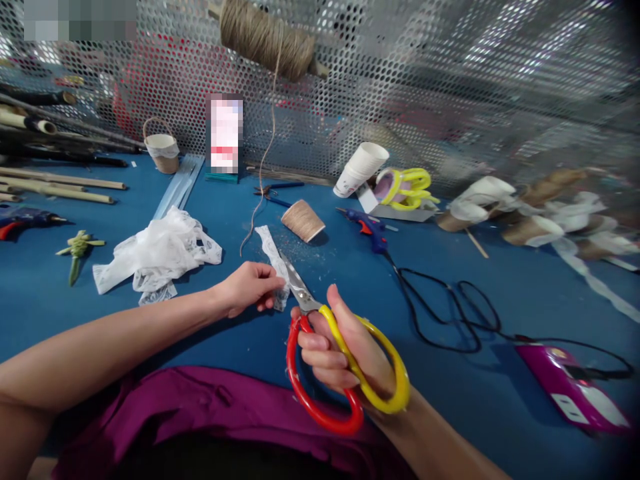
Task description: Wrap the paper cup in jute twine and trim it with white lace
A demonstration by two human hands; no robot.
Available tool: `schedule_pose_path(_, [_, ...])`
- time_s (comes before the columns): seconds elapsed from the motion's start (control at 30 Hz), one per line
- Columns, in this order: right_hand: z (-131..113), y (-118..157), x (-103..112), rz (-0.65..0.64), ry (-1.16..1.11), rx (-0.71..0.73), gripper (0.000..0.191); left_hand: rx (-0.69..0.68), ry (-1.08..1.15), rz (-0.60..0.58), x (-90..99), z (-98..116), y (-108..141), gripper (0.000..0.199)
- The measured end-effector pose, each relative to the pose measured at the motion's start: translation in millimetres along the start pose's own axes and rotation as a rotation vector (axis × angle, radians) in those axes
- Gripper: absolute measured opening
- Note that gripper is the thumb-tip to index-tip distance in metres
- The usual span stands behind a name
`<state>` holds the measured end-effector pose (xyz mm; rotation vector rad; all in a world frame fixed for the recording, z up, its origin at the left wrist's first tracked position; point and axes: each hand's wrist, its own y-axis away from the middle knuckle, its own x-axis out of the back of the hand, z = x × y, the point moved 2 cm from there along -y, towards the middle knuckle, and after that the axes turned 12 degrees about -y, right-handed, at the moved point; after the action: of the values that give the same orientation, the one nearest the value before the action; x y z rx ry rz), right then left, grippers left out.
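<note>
My left hand pinches a short strip of white lace near its lower end, just above the blue table. My right hand is wrapped round the scissors, which have one red and one yellow handle. Their blades point up and left, beside the lace near my left fingertips; whether the lace lies between them I cannot tell. Beyond the blades, a twine-wrapped cup lies on its side. A crumpled pile of white lace rests left of my left hand.
A glue gun with a black cord and a purple power strip occupy the right. Pliers, paper cups and a small basket stand farther back. Sticks lie left. A twine spool hangs on the mesh.
</note>
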<state>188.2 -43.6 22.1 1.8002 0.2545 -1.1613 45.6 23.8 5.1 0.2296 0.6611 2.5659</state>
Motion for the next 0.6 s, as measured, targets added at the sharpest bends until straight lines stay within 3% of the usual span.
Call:
schedule_pose_path(0.3, [-1.3,-3.2,1.5,-0.055,0.006,-0.031,0.08,0.006,0.003,-0.007,-1.3,1.2,2.2,0.031])
schedule_pose_path(0.6, [-2.2,-7.2,0.7,-0.024,0.054,0.043,0.073,-0.002,-0.003,-0.036,-1.3,-2.7,2.6,0.029])
